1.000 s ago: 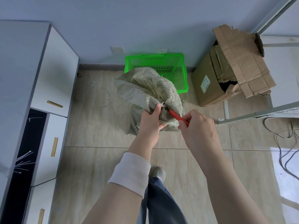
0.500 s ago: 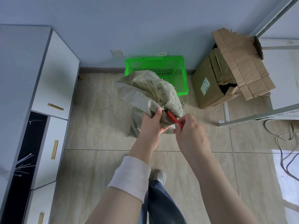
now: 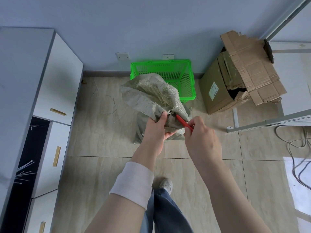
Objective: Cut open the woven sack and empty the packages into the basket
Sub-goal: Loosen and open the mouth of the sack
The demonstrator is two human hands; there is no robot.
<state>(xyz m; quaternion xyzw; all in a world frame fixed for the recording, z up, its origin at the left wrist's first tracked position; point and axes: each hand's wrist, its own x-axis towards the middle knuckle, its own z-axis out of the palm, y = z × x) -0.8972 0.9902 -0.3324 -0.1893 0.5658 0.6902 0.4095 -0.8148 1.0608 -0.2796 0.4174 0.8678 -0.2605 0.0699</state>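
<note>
The left hand (image 3: 155,127) grips the bunched neck of the woven sack (image 3: 149,93). The right hand (image 3: 201,137) pinches a red-handled cutter (image 3: 184,123), its tip at that neck. Just behind the sack, the green basket (image 3: 192,91) stands against the far wall.

The tip of the red-handled tool (image 3: 183,122) is buried in the gathered neck of the woven sack (image 3: 148,96) and its rear inside the right hand (image 3: 202,138); the sack conceals its contents and the near-left corner of the green basket (image 3: 159,62); the label on the cardboard box (image 3: 218,101) is illegibly small.
</note>
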